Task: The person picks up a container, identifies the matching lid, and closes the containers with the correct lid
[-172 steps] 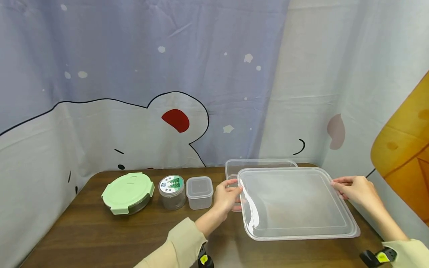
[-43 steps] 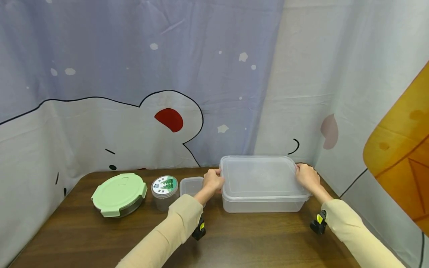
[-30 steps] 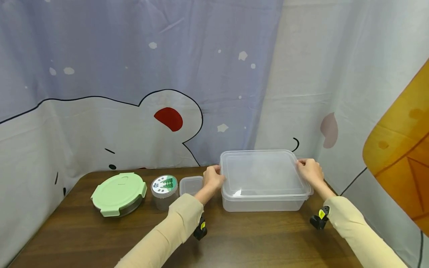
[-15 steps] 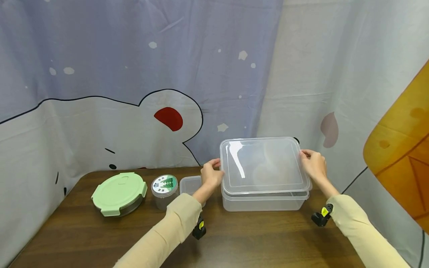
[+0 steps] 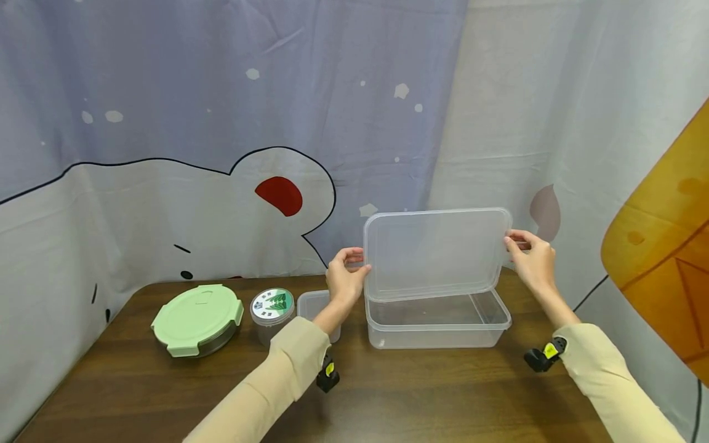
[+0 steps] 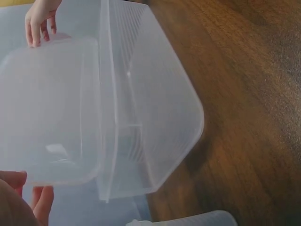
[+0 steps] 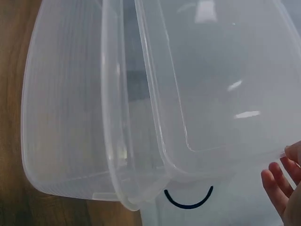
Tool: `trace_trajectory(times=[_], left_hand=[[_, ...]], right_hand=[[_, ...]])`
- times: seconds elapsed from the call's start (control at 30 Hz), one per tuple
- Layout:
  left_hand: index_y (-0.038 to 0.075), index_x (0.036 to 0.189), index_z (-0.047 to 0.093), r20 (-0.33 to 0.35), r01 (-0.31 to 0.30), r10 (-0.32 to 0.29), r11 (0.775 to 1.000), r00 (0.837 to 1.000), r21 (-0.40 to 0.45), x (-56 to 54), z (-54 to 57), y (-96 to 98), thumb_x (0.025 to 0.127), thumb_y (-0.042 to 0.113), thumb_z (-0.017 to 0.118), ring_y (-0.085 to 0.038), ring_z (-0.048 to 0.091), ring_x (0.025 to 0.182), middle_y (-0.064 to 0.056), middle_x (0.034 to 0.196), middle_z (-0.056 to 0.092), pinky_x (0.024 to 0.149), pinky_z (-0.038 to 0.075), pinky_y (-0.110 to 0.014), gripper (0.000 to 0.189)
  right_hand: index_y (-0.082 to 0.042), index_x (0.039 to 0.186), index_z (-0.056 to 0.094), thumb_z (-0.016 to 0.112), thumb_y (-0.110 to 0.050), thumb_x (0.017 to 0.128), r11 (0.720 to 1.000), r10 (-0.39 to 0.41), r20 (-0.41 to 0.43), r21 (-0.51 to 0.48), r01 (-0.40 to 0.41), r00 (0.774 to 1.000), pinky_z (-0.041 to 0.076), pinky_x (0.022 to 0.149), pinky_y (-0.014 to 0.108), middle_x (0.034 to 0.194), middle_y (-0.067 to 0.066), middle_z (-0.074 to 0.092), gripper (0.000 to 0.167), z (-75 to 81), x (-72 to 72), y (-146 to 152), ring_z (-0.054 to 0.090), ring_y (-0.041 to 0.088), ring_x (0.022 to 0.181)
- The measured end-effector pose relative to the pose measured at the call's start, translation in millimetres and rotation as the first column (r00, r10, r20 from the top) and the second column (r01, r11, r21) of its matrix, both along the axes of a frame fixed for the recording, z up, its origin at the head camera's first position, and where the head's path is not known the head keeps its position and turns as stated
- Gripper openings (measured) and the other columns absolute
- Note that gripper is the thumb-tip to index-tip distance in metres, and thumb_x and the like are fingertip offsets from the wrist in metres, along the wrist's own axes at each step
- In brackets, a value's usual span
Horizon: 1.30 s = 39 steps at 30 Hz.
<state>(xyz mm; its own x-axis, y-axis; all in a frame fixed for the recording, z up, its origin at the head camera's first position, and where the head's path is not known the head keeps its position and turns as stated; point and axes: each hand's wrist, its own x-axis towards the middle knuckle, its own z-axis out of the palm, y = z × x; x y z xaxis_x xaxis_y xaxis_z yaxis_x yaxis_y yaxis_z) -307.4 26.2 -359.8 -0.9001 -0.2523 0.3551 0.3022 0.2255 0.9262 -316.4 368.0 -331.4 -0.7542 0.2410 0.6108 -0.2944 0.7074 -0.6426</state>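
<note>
A clear rectangular lid (image 5: 434, 255) is held tilted up over the back of a clear plastic box (image 5: 437, 338). My left hand (image 5: 346, 280) pinches the lid's left edge between thumb and fingers. On the opposite edge, my right hand (image 5: 532, 255) pinches the lid the same way. The box stands on the table with its top uncovered at the front, and its inside shows bare. In the left wrist view the lid (image 6: 47, 108) leans away from the box wall (image 6: 164, 84). The right wrist view shows my right fingertips (image 7: 292, 153) at the lid's corner area.
Left of the box stand a small clear square container (image 5: 312, 303), partly behind my left arm, a round jar (image 5: 272, 314) with a printed lid, and a round container with a green lid (image 5: 196, 314). A printed curtain (image 5: 388, 123) hangs behind the brown table (image 5: 415, 394).
The lid was first held in front of the box, then lay over its top. Since then both hands have raised and tilted it up and back, uncovering the box.
</note>
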Motion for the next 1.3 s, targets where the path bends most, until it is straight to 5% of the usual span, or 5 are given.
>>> trace_trajectory(times=[0.37, 0.6, 0.67, 0.97, 1.3], left_hand=[[0.004, 0.096, 0.074, -0.171, 0.052, -0.039, 0.996, 0.984, 0.070, 2.3, 4.0, -3.3, 0.075, -0.007, 0.075, -0.029, 0.072, 0.084, -0.015, 0.093, 0.074, 0.077, 0.059, -0.042, 0.024], [0.000, 0.085, 0.075, -0.217, 0.075, -0.048, 0.990, 0.975, 0.119, -1.1, 0.2, -9.9, 0.077, -0.008, 0.073, -0.026, 0.069, 0.091, -0.016, 0.090, 0.073, 0.086, 0.057, -0.038, 0.012], [0.000, 0.083, 0.075, -0.220, 0.083, -0.056, 0.990, 0.974, 0.114, -1.9, -1.2, -11.7, 0.077, -0.009, 0.072, -0.025, 0.070, 0.094, -0.016, 0.091, 0.073, 0.088, 0.057, -0.037, 0.011], [-0.012, 0.078, 0.071, -0.291, 0.215, -0.163, 0.964, 0.943, 0.155, -1.8, -6.2, -14.5, 0.073, -0.025, 0.057, -0.036, 0.064, 0.111, -0.027, 0.102, 0.069, 0.096, 0.051, -0.037, 0.019], [0.005, 0.090, 0.077, -0.110, 0.054, -0.045, 0.996, 0.993, 0.077, 0.1, -3.5, -14.7, 0.075, -0.007, 0.074, -0.025, 0.070, 0.086, -0.013, 0.102, 0.071, 0.067, 0.057, -0.022, 0.020]], right_hand=[[0.008, 0.112, 0.064, 0.063, -0.013, 0.093, 0.882, 0.278, 0.030, -0.405, -0.242, 0.960, 0.055, 0.062, 0.014, 0.081, -0.020, 0.068, 0.028, 12.6, 20.0, 5, 0.068, -0.002, 0.063], [-0.001, 0.090, 0.068, 0.034, -0.001, 0.101, 0.220, 0.743, -0.119, -0.886, -0.408, 0.658, 0.058, 0.080, 0.026, 0.095, 0.009, 0.074, 0.036, 14.6, 28.9, 23, 0.073, 0.022, 0.087], [0.001, 0.089, 0.068, 0.029, -0.005, 0.103, 0.116, 0.781, -0.131, -0.931, -0.347, 0.610, 0.058, 0.081, 0.027, 0.096, 0.012, 0.073, 0.042, 14.0, 28.2, 29, 0.072, 0.023, 0.088], [-0.009, 0.087, 0.077, 0.051, -0.002, 0.097, 0.334, 0.799, 0.173, -0.924, -0.185, 0.576, 0.057, 0.074, 0.017, 0.087, 0.002, 0.076, 0.028, 4.7, 23.0, 41, 0.072, 0.008, 0.080], [-0.012, 0.097, 0.076, 0.047, 0.007, 0.096, 0.309, 0.851, 0.128, -0.906, -0.288, 0.509, 0.056, 0.079, 0.018, 0.098, -0.001, 0.075, 0.035, -7.7, 27.5, 44, 0.071, 0.008, 0.089]])
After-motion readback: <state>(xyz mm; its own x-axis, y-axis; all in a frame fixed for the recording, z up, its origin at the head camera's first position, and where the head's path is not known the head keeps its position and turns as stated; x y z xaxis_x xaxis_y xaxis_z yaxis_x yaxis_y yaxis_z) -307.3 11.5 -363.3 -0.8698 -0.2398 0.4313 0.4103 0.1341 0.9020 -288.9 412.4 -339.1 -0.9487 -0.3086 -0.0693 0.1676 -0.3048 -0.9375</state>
